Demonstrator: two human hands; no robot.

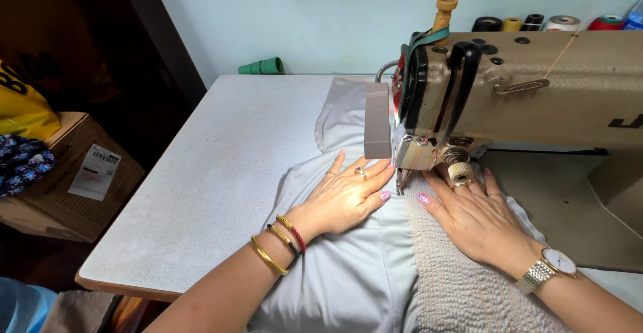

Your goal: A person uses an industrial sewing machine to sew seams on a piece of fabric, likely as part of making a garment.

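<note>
Our left hand (345, 199) and right hand (472, 216) lie flat, grip released, pressing pale fabric (348, 273) and a textured strip (445, 273) on the surface (214, 172) under the sewing machine (522, 92). We judge both thumbs too near the needle (400, 184): a slip could prick them or skew the seam.

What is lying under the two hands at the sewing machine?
Under the left hand lies smooth pale grey fabric; under the right hand, a textured quilted strip. The table beneath is covered there.
</note>
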